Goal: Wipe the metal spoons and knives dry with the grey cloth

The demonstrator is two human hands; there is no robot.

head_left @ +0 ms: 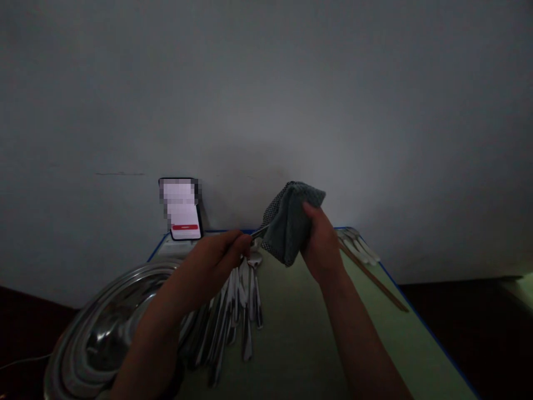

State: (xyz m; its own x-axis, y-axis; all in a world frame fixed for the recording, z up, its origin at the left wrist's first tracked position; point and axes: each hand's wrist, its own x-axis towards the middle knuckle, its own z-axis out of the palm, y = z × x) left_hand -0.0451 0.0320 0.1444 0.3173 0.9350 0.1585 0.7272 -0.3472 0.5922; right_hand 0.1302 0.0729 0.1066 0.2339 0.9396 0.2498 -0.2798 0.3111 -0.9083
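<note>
utensil (pixel 260 231) end hidden by cloth (pixel 291 222), bowls (pixel 108 339) cropped

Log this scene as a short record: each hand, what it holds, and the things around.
Left hand: gripping a thin metal utensil, its far end hidden by the cloth
Right hand: holding a folded grey cloth around the utensil
Below the left hand: a spread of metal cutlery
Left side: nested metal bowls, partly behind the left forearm
Far left: a phone propped up near the wall
Right side: brown sticks and several utensils
Surface: green table, blue edge
</note>
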